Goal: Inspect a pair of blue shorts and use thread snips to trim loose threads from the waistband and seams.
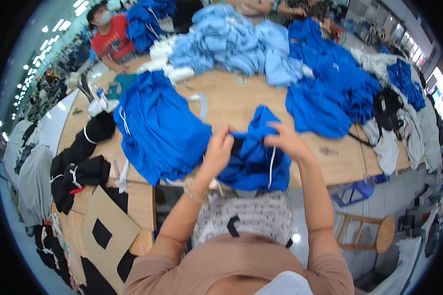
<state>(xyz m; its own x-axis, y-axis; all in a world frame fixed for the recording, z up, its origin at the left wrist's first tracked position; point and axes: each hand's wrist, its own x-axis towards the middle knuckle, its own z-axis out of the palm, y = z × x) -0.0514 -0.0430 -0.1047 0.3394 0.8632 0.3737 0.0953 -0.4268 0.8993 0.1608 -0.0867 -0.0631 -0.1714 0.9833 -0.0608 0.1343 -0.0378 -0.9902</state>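
A bright blue garment [256, 169] with a white drawstring [272, 164] lies bunched at the table's near edge, in front of my body. My left hand [219, 149] pinches its left upper edge, beside a small black patch [237, 145]. On the other side, my right hand [289, 141] has its bent fingers on the cloth; the fingertips are partly hidden and slightly blurred. Just left of my left hand lies a stack of blue garments [162, 128], with white cord showing at its side.
Light blue garments [231, 42] pile up at the far side, and more blue ones [330, 83] at the right. Black cloth bundles [86, 142] and a cardboard piece [108, 231] are on the left. A wooden stool [366, 233] stands lower right. A person in red [115, 37] is across the table.
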